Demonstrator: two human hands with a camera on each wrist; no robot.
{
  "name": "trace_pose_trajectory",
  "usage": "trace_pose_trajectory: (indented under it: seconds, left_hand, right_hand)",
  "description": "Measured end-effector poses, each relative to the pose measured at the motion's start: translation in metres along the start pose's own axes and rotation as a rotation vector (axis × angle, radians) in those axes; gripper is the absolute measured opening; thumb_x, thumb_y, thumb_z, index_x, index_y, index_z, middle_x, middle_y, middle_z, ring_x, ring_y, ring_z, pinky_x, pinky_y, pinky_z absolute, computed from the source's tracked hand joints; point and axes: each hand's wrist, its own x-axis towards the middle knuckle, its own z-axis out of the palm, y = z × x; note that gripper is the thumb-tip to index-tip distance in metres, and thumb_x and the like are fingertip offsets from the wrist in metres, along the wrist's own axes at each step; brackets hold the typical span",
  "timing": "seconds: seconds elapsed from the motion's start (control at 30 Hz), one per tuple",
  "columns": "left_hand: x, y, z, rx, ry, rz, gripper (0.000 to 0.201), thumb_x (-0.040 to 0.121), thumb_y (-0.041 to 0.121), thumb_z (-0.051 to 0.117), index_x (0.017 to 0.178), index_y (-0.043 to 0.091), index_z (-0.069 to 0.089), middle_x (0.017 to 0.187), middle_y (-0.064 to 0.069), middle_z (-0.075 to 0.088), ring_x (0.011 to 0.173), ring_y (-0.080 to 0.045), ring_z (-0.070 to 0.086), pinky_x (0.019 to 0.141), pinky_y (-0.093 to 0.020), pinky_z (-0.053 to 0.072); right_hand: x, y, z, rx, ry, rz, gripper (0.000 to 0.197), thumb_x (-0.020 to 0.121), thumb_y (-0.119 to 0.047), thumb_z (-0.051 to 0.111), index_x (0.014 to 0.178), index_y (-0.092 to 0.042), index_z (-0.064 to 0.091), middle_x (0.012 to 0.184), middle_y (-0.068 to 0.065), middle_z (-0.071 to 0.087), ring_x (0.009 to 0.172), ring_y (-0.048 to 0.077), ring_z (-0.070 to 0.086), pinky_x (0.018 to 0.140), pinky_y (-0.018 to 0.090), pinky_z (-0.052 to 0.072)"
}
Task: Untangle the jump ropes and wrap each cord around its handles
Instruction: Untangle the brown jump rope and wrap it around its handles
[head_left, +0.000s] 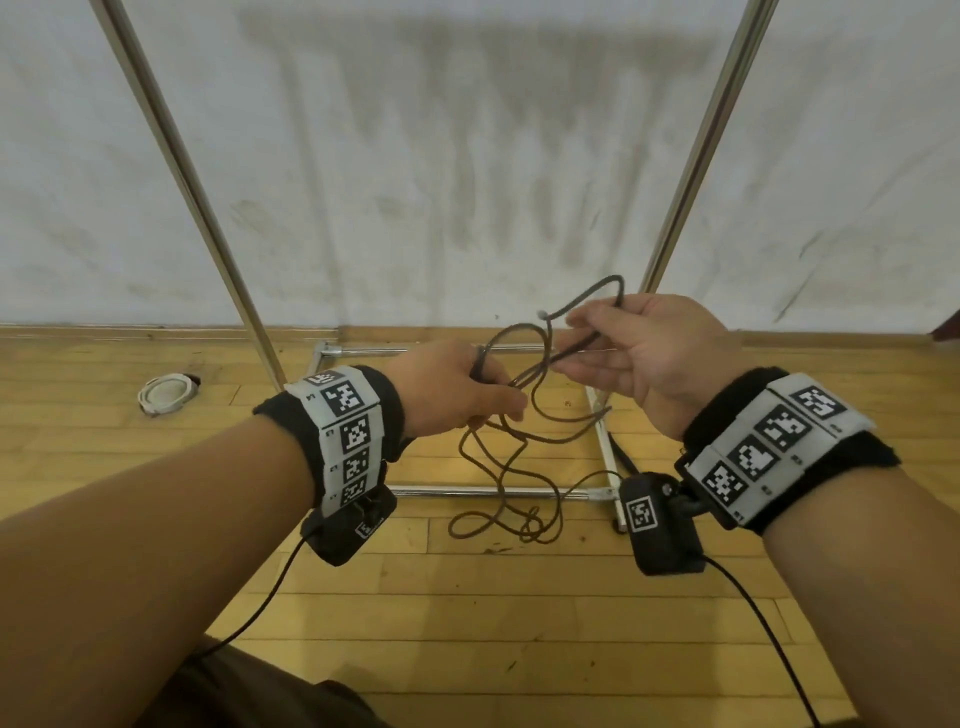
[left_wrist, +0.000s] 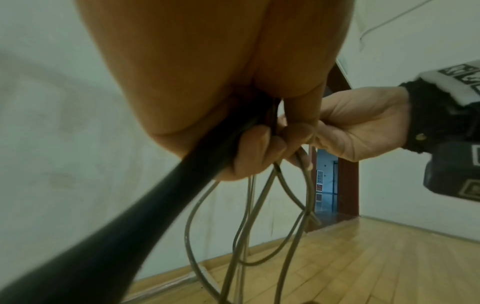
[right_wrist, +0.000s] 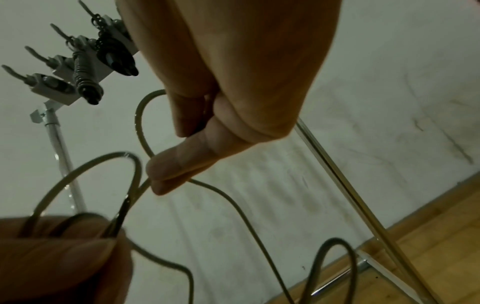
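Wooden floor (head_left: 519, 613) meets smudged white wall (head_left: 415, 156) behind metal rack (head_left: 208, 208).

Right hand (right_wrist: 233, 92) pinches the grey cord (right_wrist: 233, 205); left hand (right_wrist: 59, 257) grips loops below; wound ropes (right_wrist: 85, 82) hang on the rack (right_wrist: 62, 84).

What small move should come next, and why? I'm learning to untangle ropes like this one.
Probably the right hand should draw its pinched loop away from the left hand, to open the tangle. The left hand grips the black handle and several strands, and the cord hangs in crossed loops to the floor.
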Motion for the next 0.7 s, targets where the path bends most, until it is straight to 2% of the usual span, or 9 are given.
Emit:
trace_pose_trajectory:
  seconds: [0.07,0.1,0.2,0.27,0.37,0.5,0.53,0.63,0.7]
  left_hand:
    - [-0.002,-0.005,-0.003,0.036,-0.030,-0.012,0.027,0.096,0.053,0.070,0.085,0.031,0.081,0.057,0.017,0.063,0.051,0.005,0.055,0.054,-0.016,0.045]
    - [-0.002,-0.007,-0.003,0.067,-0.042,-0.027,0.025,0.094,0.052,0.073,0.085,0.031,0.081,0.058,0.019,0.064,0.055,0.004,0.058,0.056,-0.016,0.046]
    - [-0.002,-0.011,-0.001,0.147,-0.039,-0.067,0.019,0.092,0.053,0.074,0.087,0.035,0.079,0.063,0.025,0.067,0.071,-0.002,0.063,0.067,-0.025,0.048]
    - [-0.002,-0.010,-0.001,0.093,-0.015,-0.060,0.017,0.093,0.057,0.071,0.099,0.043,0.077,0.063,0.028,0.065,0.069,0.001,0.064,0.067,-0.025,0.048]
    - [-0.003,0.001,0.001,0.025,-0.023,0.023,0.029,0.088,0.070,0.070,0.115,0.058,0.070,0.064,0.032,0.063,0.064,0.013,0.061,0.066,-0.026,0.044]
    - [0.005,0.015,0.014,-0.061,0.017,0.000,0.033,0.076,0.078,0.074,0.098,0.054,0.075,0.073,0.030,0.068,0.080,0.001,0.065,0.075,-0.033,0.050]
    - [0.007,0.016,0.019,-0.047,0.029,-0.013,0.033,0.076,0.077,0.075,0.095,0.051,0.076,0.069,0.031,0.066,0.080,-0.002,0.065,0.073,-0.032,0.049]
    - [0.008,0.018,0.031,0.039,0.048,-0.022,0.024,0.087,0.067,0.073,0.083,0.043,0.074,0.062,0.033,0.063,0.069,0.004,0.062,0.063,-0.025,0.043]
    - [0.010,0.016,0.034,0.062,0.073,-0.024,0.023,0.094,0.056,0.070,0.077,0.041,0.069,0.065,0.025,0.065,0.065,0.004,0.061,0.059,-0.023,0.040]
  right_hand:
    - [0.003,-0.007,-0.009,0.105,0.080,0.029,0.025,0.105,-0.018,0.055,0.108,0.004,0.066,0.095,0.022,0.077,0.082,0.031,0.078,0.059,0.026,0.061]
    - [0.005,-0.011,-0.014,0.177,0.126,0.042,0.027,0.106,-0.020,0.054,0.107,0.004,0.067,0.094,0.020,0.078,0.080,0.028,0.078,0.057,0.025,0.060]
    - [0.008,-0.022,-0.031,0.338,0.255,0.078,0.034,0.106,-0.023,0.054,0.093,0.005,0.070,0.093,0.018,0.079,0.071,0.019,0.078,0.062,0.024,0.063]
    - [0.008,-0.023,-0.035,0.359,0.272,0.114,0.033,0.105,-0.023,0.056,0.089,0.002,0.070,0.093,0.018,0.078,0.069,0.018,0.077,0.066,0.023,0.063]
    - [0.007,-0.017,-0.026,0.338,0.227,0.165,0.026,0.104,-0.020,0.058,0.100,0.003,0.069,0.092,0.018,0.079,0.074,0.020,0.078,0.057,0.021,0.061]
    - [0.005,-0.009,-0.003,0.353,0.114,0.164,0.030,0.107,-0.021,0.052,0.101,0.004,0.067,0.090,0.019,0.078,0.075,0.023,0.078,0.054,0.020,0.059]
    - [0.004,-0.010,0.001,0.371,0.091,0.165,0.030,0.107,-0.020,0.052,0.102,0.005,0.067,0.090,0.019,0.078,0.076,0.023,0.078,0.055,0.021,0.059]
    - [0.002,-0.019,0.002,0.458,0.054,0.163,0.030,0.107,-0.018,0.053,0.105,0.007,0.068,0.094,0.019,0.078,0.083,0.025,0.079,0.057,0.021,0.060]
    - [0.000,-0.028,-0.002,0.516,0.067,0.148,0.026,0.104,-0.013,0.056,0.104,0.009,0.069,0.100,0.020,0.078,0.087,0.026,0.079,0.058,0.022,0.061]
